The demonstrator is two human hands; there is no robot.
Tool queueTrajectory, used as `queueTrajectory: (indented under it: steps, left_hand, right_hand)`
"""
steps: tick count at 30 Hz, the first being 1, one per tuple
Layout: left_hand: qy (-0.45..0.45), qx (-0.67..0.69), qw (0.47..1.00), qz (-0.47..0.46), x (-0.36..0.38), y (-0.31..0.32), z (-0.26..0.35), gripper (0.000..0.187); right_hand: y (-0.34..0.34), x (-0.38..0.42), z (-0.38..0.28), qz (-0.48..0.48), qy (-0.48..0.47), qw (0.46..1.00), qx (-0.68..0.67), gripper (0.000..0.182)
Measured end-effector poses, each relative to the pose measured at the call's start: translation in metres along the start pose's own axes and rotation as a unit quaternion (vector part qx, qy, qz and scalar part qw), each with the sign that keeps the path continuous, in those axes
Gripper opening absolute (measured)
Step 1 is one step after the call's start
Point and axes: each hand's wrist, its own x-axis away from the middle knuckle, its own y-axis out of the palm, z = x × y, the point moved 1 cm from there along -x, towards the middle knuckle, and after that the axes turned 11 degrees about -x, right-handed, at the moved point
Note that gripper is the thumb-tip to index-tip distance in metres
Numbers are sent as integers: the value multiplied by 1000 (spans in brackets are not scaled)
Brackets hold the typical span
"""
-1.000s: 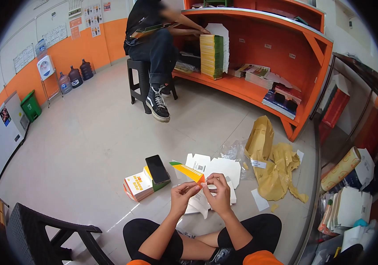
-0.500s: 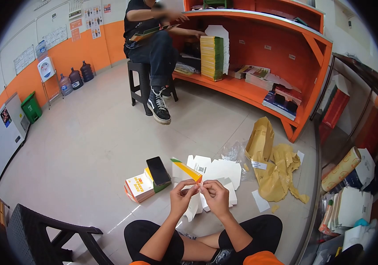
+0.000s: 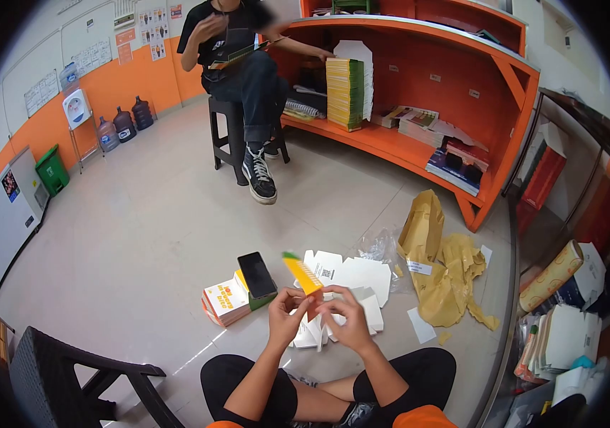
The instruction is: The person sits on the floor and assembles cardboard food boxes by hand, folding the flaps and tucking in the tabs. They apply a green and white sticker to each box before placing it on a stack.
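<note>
A thin cardboard box, yellow and orange with a green far end, stands tilted up between my hands. My left hand pinches its lower left side between thumb and fingers. On the other side, my right hand has curled fingers at the lower right edge of the box; the exact contact is partly hidden. Beneath and beyond my hands, white flat cardboard sheets lie spread on the floor. To the left are a stack of printed boxes and a black phone resting on a stack beside them.
Torn brown paper and clear plastic lie at right. A black stool is near my left side. Ahead, another person sits on a stool, one hand at a tall stack of yellow-green cardboard on an orange shelf.
The box has turned more upright and shifted slightly left. My right hand's fingers have loosened and spread from their pinch. The other person has raised a hand toward the chest.
</note>
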Motion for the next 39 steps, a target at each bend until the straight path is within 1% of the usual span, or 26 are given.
queueTrajectory:
  steps: [1, 2, 3, 5, 7, 8, 9, 10, 13, 16, 17, 18, 19, 20, 21, 22, 23, 24, 25, 26, 27, 29, 33, 36, 38, 39]
  left_hand:
    - [18, -19, 1000, -9, -2, -3, 2, 12]
    - [85, -79, 993, -35, -4, -6, 2, 10]
    - [113, -123, 982, -87, -5, -9, 7, 8]
    - [168, -208, 945, -190, -3, -13, 23, 6]
    - [111, -168, 943, -264, 2, -11, 39, 5]
    - [84, -139, 943, -292, 3, -12, 40, 5]
    - [55, -111, 940, -319, 4, -12, 40, 5]
    - [111, -124, 931, -325, 2, -12, 38, 7]
    - [89, -153, 920, -349, -1, -18, 34, 13]
    - [77, -291, 888, -347, 1, -14, 43, 21]
    - [114, -313, 894, -300, 3, -11, 38, 23]
    - [151, -334, 896, -251, 5, -6, 28, 24]
    - [187, -355, 893, -202, 5, 0, 19, 26]
    - [184, -301, 922, -158, 4, 10, 17, 21]
    - [164, -333, 920, -128, 7, 17, 14, 20]
    - [144, -364, 915, -97, 12, 23, 11, 19]
    - [124, -393, 909, -65, 15, 28, 8, 18]
    - [124, -370, 920, -27, 17, 32, 5, 19]
    - [75, -351, 933, -20, 17, 33, 2, 20]
    - [25, -333, 943, -13, 18, 33, -1, 21]
    - [-25, -314, 949, -6, 20, 33, -4, 22]
    - [-57, -303, 951, 3, 21, 35, -15, 23]
    - [-105, -260, 960, -12, 23, 39, -30, 26]
    - [-209, -8, 971, -118, 22, 40, -48, 27]
    - [-230, 76, 961, -134, 22, 38, -47, 27]
    - [-240, 117, 953, -140, 22, 37, -43, 28]
  right_hand:
    - [-6, 2, 9, 23, 43, 997, -65, 9]
    - [-11, -1, 9, 71, 104, 982, -141, 15]
    - [-18, -4, 2, 93, 163, 967, -172, 24]
    - [-35, -11, -7, 139, 116, 970, -163, 29]
    - [-53, -15, -14, 157, 155, 960, -173, 33]
    - [-60, -19, -25, 122, 133, 971, -158, 37]
    - [-65, -18, -29, 136, 129, 968, -168, 36]
    - [-70, -19, -32, 124, 147, 963, -187, 32]
    - [-83, -14, -21, 82, 166, 960, -208, 24]
    - [-82, -15, -17, 50, 188, 967, -164, 16]
    - [-80, -15, -17, 42, 200, 969, -139, 15]
    - [-77, -12, -10, 43, 191, 979, -59, 7]
    - [-72, -11, -4, 21, 150, 988, -3, 6]
    - [-66, -10, 1, -1, 109, 993, 51, 5]
    - [-61, -9, 2, -22, 68, 992, 104, 4]
    - [-60, -7, 3, -55, 155, 983, 84, 13]
    - [-56, -6, 1, -57, 184, 980, 43, 21]
    - [-52, -5, -1, -60, 213, 975, 2, 28]
    - [-49, -5, -2, -64, 242, 967, -38, 35]
    - [-49, -5, 3, -80, 263, 961, -33, 57]
    - [-48, -4, 9, -58, 270, 960, -47, 58]
    - [-44, 1, 21, -15, 282, 956, -77, 62]
    - [-42, 7, 37, 17, 291, 952, -95, 63]
    - [-38, 6, 34, 61, 272, 960, -16, 60]
    - [-39, 3, 26, 67, 236, 966, 81, 57]
    - [-39, 2, 22, 66, 217, 970, 91, 56]
